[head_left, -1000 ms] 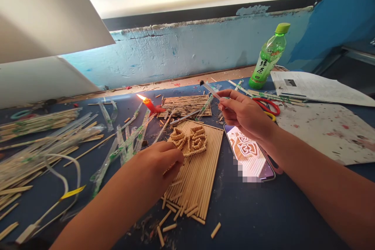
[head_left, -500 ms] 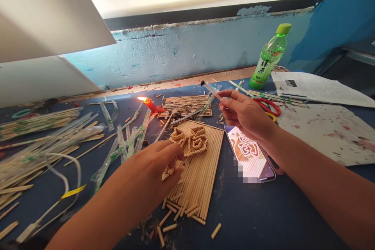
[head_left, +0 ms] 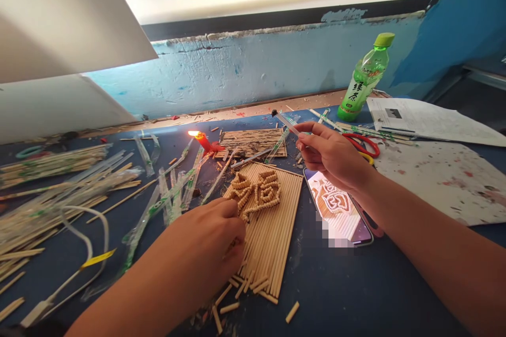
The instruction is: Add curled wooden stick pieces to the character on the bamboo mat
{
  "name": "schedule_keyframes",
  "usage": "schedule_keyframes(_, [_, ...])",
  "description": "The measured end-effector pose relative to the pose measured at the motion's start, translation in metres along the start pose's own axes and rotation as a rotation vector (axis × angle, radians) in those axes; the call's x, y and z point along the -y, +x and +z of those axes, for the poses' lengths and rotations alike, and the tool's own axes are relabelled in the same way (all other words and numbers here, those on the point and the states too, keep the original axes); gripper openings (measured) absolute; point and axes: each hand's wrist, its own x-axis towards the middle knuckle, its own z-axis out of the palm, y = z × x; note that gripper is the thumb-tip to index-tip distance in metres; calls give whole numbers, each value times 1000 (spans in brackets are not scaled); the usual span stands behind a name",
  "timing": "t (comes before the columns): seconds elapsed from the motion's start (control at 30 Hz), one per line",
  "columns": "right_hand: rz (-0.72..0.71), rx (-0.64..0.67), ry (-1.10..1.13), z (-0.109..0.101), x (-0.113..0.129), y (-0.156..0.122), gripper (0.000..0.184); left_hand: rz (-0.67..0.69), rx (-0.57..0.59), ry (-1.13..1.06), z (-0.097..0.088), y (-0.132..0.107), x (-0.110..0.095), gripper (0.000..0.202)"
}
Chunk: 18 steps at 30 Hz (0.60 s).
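I see the stick mat (head_left: 272, 231) lying flat on the blue table (head_left: 356, 295), with a raised figure of short stick pieces (head_left: 259, 192) glued near its far end. My left hand (head_left: 209, 239) rests on the mat's left edge, fingers curled down onto the sticks; whether they pinch anything I cannot tell. My right hand (head_left: 332, 155) hovers above the phone (head_left: 338, 208), just right of the mat, fingers closed on a thin clear glue stick (head_left: 286, 122) with a blackened tip. Beyond the mat a red candle (head_left: 203, 141) burns beside a second mat (head_left: 253, 142). Red scissors (head_left: 361, 143) and a green bottle (head_left: 366, 76) sit farther right.
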Motion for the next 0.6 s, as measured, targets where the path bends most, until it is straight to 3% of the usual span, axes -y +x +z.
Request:
schedule_keyframes(0.27, [12,-5,5,0,0,0,14,-60,-22,-67,-1,1,-5,17])
schedule_keyframes(0.43, [20,1,-6,0,1,0,14,-106,-130,-294,-10,-2,1,9])
schedule_keyframes(0.6, [21,28,-91,2,-2,-1,14,-179,-352,-680,-17,-2,17,10])
